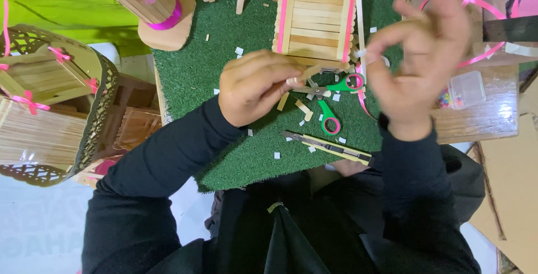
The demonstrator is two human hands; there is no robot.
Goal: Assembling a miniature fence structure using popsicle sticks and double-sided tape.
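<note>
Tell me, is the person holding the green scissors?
No, the green scissors lie open on the grass mat, below both hands; the left hand pinches a small wooden stick instead.

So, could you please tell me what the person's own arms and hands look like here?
Both arms are covered in long black sleeves that reach the wrists. The left hand and right hand are bare: no gloves show, and no rings or watch can be made out. The right hand is slightly blurred. The dark garment continues over the torso below.
</note>
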